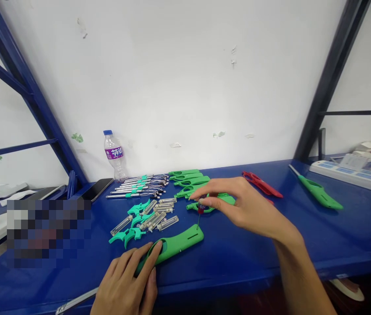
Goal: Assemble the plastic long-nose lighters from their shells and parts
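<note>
We see a blue-capped plastic bottle [115,156] standing before the white wall [188,87], a dark phone [97,190] lying near it, and a power strip [352,178] far right.

A marked white wall [172,87] is rising beyond the right hand [242,202]. A blue tabletop [238,251] is stretching beneath it and the left hand [124,275]. A blue post [45,113] is slanting leftward beyond the left hand, a dark post [331,78] rightward beyond the right.
</note>
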`<state>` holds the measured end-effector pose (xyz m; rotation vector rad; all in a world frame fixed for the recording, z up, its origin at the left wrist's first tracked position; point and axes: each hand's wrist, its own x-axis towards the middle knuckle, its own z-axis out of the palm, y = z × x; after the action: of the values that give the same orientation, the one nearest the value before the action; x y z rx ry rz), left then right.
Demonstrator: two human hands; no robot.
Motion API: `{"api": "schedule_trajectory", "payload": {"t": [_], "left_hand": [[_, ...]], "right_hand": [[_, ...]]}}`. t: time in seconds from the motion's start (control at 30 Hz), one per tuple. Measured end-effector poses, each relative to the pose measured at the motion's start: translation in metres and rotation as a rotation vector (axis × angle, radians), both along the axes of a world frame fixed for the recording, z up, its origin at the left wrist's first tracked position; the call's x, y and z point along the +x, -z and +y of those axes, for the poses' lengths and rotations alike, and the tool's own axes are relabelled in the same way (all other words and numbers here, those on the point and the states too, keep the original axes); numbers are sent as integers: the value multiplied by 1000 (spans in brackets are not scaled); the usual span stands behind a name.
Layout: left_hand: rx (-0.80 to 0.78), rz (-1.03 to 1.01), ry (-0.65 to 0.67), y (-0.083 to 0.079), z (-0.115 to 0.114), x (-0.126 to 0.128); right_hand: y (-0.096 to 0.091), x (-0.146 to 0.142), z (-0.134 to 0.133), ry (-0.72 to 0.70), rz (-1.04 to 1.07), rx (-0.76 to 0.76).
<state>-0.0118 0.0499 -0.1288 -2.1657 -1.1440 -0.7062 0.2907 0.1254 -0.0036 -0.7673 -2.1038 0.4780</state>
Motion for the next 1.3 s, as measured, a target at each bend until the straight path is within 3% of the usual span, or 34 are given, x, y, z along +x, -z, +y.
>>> {"api": "schedule_trajectory", "payload": {"t": [0.17,0.57,0.73,0.93,1.03,1.13,1.3], "left_hand": [[-13,-8,-16,-1,-1,0],[-23,5,-8,-1,-2,0],[-14,5,2,-1,-2,-1],[-13,2,-2,-1,-1,-1],[-14,-2,-10,-1,-1,0],[-3,-6,-8,0,-1,0],[-7,-7,0,-1,-1,1]], "right_hand": [[-2,0,-2,-15,-11,-50],[3,-7,6,201,-79,-17],[5,-12,4,255,-150,80],[13,-14,13,499,-296,294],[14,-13,16,545,-338,332],[11,-14,13,458,-292,260],[1,-17,0,132,-111,14]]}}
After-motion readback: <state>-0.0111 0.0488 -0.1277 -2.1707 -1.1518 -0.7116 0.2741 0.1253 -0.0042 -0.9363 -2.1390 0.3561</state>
